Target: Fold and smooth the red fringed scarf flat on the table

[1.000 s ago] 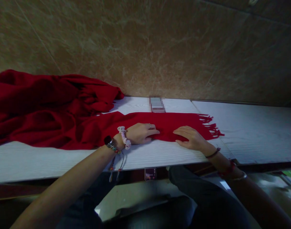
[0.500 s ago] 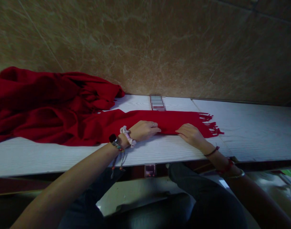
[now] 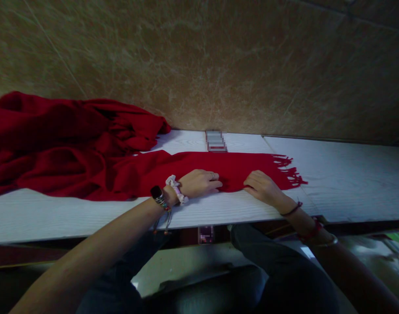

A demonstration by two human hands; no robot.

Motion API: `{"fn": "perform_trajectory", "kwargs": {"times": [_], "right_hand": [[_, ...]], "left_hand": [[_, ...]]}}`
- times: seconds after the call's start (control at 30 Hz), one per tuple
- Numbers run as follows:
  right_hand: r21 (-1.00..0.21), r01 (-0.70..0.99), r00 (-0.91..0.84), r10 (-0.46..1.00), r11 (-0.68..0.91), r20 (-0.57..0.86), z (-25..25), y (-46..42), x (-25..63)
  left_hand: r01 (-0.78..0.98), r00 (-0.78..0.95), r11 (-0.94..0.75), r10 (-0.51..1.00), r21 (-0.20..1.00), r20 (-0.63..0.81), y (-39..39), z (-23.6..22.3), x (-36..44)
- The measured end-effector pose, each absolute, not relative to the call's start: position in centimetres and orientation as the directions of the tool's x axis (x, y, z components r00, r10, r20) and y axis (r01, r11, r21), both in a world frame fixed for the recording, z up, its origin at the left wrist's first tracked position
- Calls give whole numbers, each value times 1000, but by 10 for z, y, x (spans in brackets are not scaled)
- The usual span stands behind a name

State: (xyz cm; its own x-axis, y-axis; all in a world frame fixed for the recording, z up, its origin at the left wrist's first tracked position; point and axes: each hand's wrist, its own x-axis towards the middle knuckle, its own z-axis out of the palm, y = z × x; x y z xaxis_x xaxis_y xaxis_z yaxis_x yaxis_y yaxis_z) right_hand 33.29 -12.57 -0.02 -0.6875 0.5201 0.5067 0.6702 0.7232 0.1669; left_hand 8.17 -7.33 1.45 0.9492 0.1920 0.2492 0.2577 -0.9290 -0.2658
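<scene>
A red scarf (image 3: 232, 165) with a fringed end lies along the white board surface, its right part flat and narrow, its left part loosely rumpled. At the scarf's near edge, my left hand (image 3: 201, 182) is closed with thumb and fingers pinching the cloth. A short way to the right, my right hand (image 3: 262, 186) also has its fingers curled together on that edge, close to the fringe. Between the two hands the near edge sags slightly toward me. The fingertips are partly hidden by the knuckles.
A heap of red cloth (image 3: 65, 122) fills the left, against the brown marbled wall (image 3: 202, 65). Behind the scarf lies a small blurred-out rectangle (image 3: 215, 141). The white surface (image 3: 350, 183) extends right; its front edge runs above my legs.
Both hands have shifted slightly toward me. The near edge of the scarf between them has come down toward the front, so the strip there looks wider.
</scene>
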Motion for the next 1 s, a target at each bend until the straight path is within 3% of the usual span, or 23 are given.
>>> {"fn": "perform_trajectory", "kwargs": {"times": [0.37, 0.53, 0.7, 0.9, 1.0], "right_hand": [[212, 667, -714, 531, 714, 457, 2, -130, 332], [134, 649, -717, 544, 749, 436, -1, -129, 335], [-24, 651, -680, 596, 759, 427, -2, -130, 336], [-65, 668, -655, 627, 742, 421, -3, -132, 338], [-88, 663, -639, 623, 744, 452, -4, -134, 339]], "left_hand": [[256, 948, -931, 190, -259, 254, -79, 13, 85], [302, 937, -945, 270, -126, 222, -82, 18, 88], [205, 969, -977, 195, -52, 149, -80, 22, 84], [179, 963, -974, 202, 138, 179, -75, 16, 81], [209, 962, -953, 240, 220, 127, -76, 13, 80]]}}
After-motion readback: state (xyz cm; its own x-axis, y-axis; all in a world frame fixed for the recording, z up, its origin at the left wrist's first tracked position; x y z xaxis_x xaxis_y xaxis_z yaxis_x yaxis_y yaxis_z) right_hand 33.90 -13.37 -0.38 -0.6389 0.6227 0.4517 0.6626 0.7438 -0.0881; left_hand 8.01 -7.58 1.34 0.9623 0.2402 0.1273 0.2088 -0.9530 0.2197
